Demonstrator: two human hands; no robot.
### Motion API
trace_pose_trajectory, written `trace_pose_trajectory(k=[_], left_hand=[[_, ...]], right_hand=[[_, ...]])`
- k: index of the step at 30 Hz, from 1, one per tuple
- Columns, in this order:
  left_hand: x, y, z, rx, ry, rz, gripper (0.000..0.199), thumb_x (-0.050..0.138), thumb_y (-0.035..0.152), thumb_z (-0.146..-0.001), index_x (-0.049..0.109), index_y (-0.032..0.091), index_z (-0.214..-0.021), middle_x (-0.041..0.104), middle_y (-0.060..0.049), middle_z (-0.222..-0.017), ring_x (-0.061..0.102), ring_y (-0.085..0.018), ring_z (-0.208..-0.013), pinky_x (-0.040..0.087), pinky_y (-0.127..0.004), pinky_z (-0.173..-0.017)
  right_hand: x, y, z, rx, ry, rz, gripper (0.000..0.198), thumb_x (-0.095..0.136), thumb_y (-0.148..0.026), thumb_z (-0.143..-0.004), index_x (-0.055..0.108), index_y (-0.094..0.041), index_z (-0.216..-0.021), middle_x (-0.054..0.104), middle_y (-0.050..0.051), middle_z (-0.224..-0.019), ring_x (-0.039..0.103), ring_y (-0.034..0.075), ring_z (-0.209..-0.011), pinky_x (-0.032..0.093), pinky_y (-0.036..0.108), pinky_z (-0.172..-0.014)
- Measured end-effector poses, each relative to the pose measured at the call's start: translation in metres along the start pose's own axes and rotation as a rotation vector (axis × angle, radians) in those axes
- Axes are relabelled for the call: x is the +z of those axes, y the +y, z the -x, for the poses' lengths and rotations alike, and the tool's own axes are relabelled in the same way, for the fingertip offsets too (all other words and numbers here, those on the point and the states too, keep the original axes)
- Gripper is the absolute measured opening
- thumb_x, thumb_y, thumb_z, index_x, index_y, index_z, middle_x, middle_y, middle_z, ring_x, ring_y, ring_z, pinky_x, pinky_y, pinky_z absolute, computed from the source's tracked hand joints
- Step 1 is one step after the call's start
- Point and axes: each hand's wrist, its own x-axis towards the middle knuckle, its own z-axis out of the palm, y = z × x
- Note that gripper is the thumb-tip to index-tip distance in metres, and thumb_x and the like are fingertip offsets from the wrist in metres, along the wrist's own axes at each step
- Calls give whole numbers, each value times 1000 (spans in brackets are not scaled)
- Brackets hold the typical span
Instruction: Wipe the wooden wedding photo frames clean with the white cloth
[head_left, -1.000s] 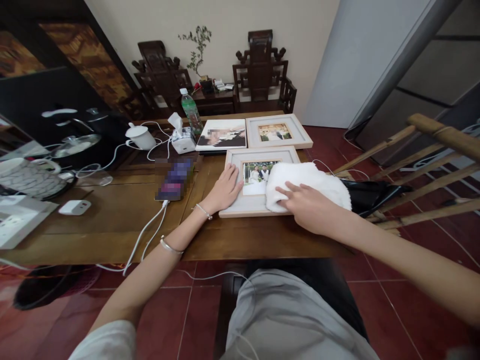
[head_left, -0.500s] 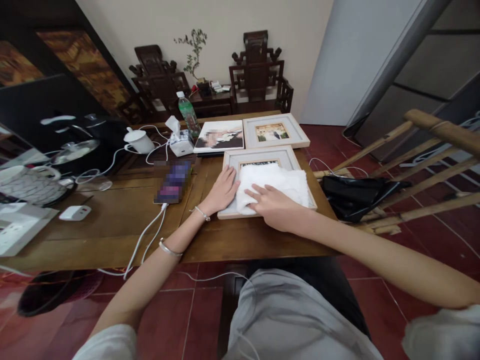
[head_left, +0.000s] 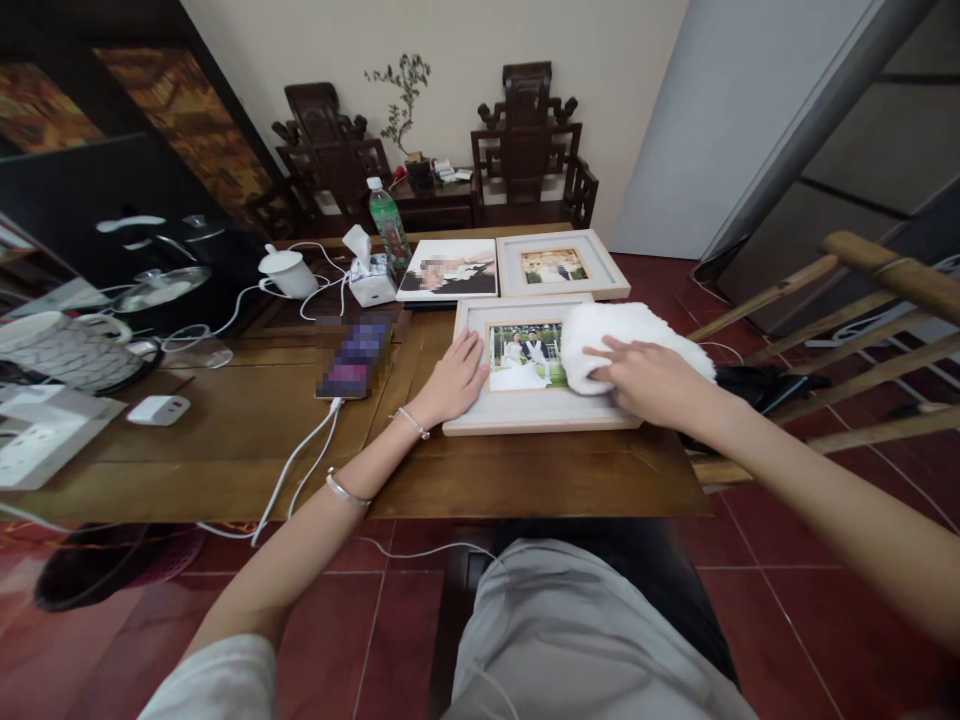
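A pale wooden picture frame (head_left: 555, 410) lies flat near the table's front edge, with a photo (head_left: 526, 357) of two people showing in its middle. My left hand (head_left: 456, 378) rests on the frame's left side, fingers stretched out. Under my right hand (head_left: 645, 378) is a fluffy white towel (head_left: 630, 335), gripped and pressed against the right part of the frame. The towel hides that part and hangs over the right edge.
Behind it lie another framed photo (head_left: 551, 265) and a white-edged photo panel (head_left: 448, 270). A tissue box (head_left: 372, 282), a bottle (head_left: 388, 225), a phone (head_left: 354, 358) with a white cable and a lidded cup (head_left: 288, 272) stand leftward. A bamboo chair (head_left: 892, 270) is at right.
My right hand has slid the towel to the right across the frame, uncovering the photo. My left hand has stayed on the frame's left side. The view has shifted slightly.
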Motion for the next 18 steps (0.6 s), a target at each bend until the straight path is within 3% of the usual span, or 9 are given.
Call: trace_pose_trajectory(k=[5, 11, 15, 18], left_hand=[[0, 1, 0, 1, 1, 3, 64, 31, 46, -104, 44, 7, -152, 36, -19, -165, 21, -31, -159, 18, -50, -130], [-2, 4, -1, -16, 28, 21, 60, 34, 44, -104, 48, 8, -149, 41, -19, -162, 25, -33, -157, 21, -54, -129], [-3, 4, -1, -13, 30, 17, 60, 33, 43, -104, 50, 6, -147, 45, -21, -159, 28, -34, -156, 20, -53, -130], [-4, 5, -1, -16, 29, 30, 59, 34, 43, -103, 49, 7, -148, 44, -20, -160, 28, -33, -156, 19, -53, -130]], right_hand=[[-2, 17, -52, 85, 70, -49, 60, 44, 1, -82, 71, -17, -133, 55, 16, -152, 60, 35, -128, 51, 47, -97], [-18, -28, -129, -129, 246, 13, 63, 41, 4, -87, 60, -16, -144, 35, 11, -167, 28, 33, -155, 31, 55, -118], [-22, -58, -167, -155, 184, 26, 53, 43, -5, -94, 64, -18, -140, 37, 9, -167, 25, 32, -156, 25, 55, -120], [-17, -57, -171, -109, 143, 39, 50, 40, -6, -96, 68, -16, -136, 40, 11, -165, 27, 33, -155, 26, 56, -120]])
